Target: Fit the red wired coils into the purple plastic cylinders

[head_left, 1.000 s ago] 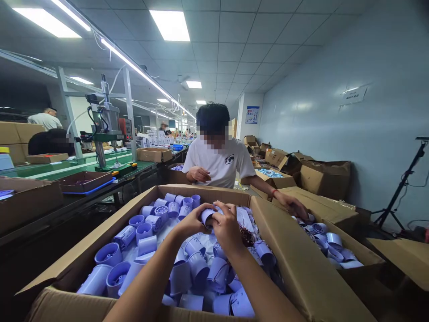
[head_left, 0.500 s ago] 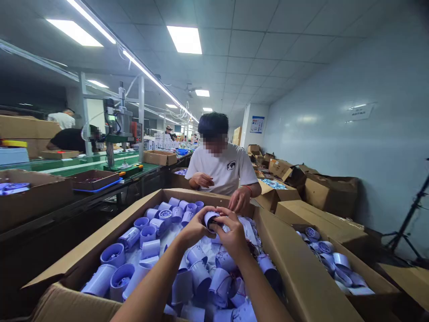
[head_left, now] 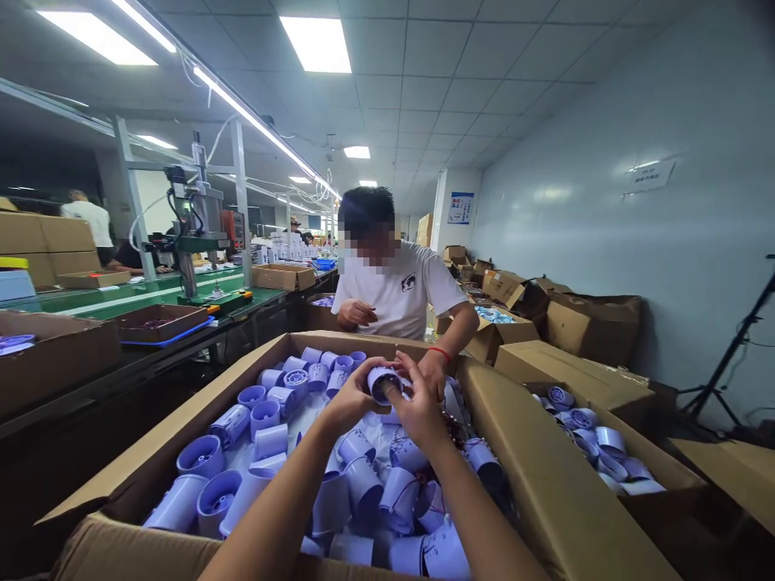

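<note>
Both my hands hold one lilac plastic cylinder part (head_left: 383,381) over a big cardboard box (head_left: 182,440). My left hand (head_left: 349,399) grips it from the left, fingers curled round its body. My right hand (head_left: 416,407) pinches it from the right, with fingers at its open end. The box below is full of several like lilac cylinder parts (head_left: 362,484), some with thin wires. A co-worker's hand (head_left: 433,373) with a red wrist band reaches into the far end of the same box, close behind my right hand.
The co-worker in a white T-shirt (head_left: 400,294) sits across the box. A second box with lilac parts (head_left: 596,448) lies to the right, more cartons beyond. A green bench with a press machine (head_left: 194,234) and a brown tray (head_left: 158,321) stands at the left. A tripod (head_left: 723,355) is far right.
The co-worker's hand left the right-hand box and came into my box beside my hands. My hands stayed on the same part, turning it slightly.
</note>
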Motion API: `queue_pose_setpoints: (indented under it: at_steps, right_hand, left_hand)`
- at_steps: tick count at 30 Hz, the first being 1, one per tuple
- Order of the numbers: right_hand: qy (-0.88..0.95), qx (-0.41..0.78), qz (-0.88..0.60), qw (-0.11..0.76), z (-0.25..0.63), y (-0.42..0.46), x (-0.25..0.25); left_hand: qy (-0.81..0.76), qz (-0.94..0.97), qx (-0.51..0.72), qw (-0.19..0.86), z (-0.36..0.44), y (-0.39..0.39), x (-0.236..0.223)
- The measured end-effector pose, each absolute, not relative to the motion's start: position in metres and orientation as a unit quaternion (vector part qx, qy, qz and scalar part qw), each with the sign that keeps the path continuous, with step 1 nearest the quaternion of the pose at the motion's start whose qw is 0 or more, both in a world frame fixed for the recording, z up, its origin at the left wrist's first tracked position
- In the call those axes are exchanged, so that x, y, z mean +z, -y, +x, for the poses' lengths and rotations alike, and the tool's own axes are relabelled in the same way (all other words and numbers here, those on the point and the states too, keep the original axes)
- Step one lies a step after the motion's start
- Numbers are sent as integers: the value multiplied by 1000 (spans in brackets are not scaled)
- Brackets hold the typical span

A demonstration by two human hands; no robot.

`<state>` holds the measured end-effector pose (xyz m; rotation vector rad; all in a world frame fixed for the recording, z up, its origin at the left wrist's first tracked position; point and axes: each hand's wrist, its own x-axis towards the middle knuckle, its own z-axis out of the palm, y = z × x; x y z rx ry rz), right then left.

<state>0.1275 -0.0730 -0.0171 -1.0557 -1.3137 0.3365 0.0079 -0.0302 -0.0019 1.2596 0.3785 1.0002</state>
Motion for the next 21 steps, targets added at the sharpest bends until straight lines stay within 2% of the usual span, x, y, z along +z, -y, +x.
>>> queue_pose_setpoints:
  at_steps: [4, 11, 17, 21]
  right_hand:
    - [619, 163, -428, 638, 125, 71, -19]
    - [583, 224, -397, 672, 120, 75, -9]
    - [378, 447, -388, 712, 120, 55, -15]
    - [211, 496, -373, 756, 142, 44, -12]
  left_hand:
    - [-202, 564, 464, 652, 8, 33, -1]
    - [-262, 596, 469, 597, 4, 32, 3]
    - [-269, 569, 464, 623, 12, 30, -1]
    - [-374, 588, 449, 559, 7, 17, -6]
